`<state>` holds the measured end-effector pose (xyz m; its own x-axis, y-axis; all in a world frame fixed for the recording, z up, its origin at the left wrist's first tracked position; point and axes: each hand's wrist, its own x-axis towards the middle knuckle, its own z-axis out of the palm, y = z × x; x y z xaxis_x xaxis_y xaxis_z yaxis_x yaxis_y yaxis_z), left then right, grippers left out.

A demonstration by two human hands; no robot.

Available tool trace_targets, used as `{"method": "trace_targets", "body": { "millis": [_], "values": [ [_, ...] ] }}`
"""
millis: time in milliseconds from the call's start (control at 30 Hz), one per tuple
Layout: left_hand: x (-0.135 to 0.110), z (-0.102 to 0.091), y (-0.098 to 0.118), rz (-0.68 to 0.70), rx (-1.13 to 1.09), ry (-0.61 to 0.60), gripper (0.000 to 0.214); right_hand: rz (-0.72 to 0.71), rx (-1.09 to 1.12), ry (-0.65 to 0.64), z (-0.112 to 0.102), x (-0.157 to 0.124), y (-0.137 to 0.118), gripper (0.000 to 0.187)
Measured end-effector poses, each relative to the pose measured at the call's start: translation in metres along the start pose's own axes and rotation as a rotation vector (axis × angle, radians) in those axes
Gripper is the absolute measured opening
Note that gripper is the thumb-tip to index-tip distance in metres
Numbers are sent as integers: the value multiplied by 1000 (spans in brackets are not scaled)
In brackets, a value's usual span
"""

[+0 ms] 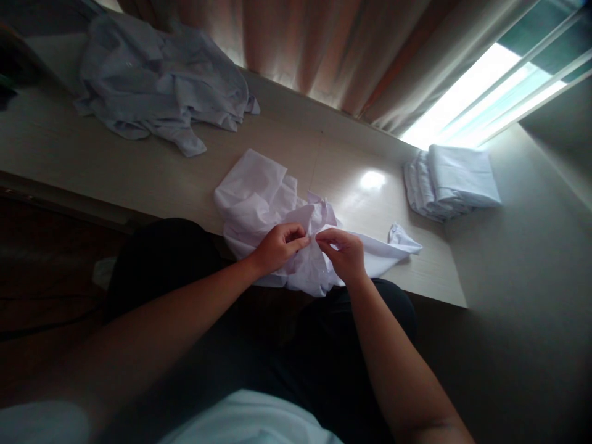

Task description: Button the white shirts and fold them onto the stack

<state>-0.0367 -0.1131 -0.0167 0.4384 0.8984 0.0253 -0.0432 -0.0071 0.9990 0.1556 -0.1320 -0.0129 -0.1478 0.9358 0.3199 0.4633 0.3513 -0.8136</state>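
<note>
A crumpled white shirt (263,197) lies at the near edge of a pale wooden table (152,172). My left hand (277,246) and my right hand (342,251) meet over the middle of the shirt, each with fingers curled in a pinch on the cloth. The two hands almost touch at the fingertips. Part of the shirt hangs over the table edge toward my lap, and a sleeve end (402,237) lies out to the right.
A heap of unfolded pale shirts (157,80) lies at the far left of the table. A stack of folded white shirts (451,182) sits at the right end by a wall. A curtain (324,43) and a bright window (485,92) stand behind.
</note>
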Motion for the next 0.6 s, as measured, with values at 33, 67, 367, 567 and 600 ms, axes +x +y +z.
{"method": "trace_targets", "body": {
  "millis": [33, 67, 367, 567, 600],
  "values": [
    [0, 0, 0, -1, -3, -2, 24, 0, 4, 1, 0, 0, 0, 6],
    [0, 0, 0, -1, -6, -2, 24, -2, 13, 2, 1, 0, 1, 6],
    [0, 0, 4, 11, 12, -3, 23, -1, 26, 8, 2, -1, 2, 6],
    [-1, -1, 3, 15, 27, -5, 23, -16, -4, 6, 2, 0, -1, 6],
    [-1, -1, 3, 17, 26, -6, 23, -22, -6, 5, 2, 0, -2, 5]
  ]
}}
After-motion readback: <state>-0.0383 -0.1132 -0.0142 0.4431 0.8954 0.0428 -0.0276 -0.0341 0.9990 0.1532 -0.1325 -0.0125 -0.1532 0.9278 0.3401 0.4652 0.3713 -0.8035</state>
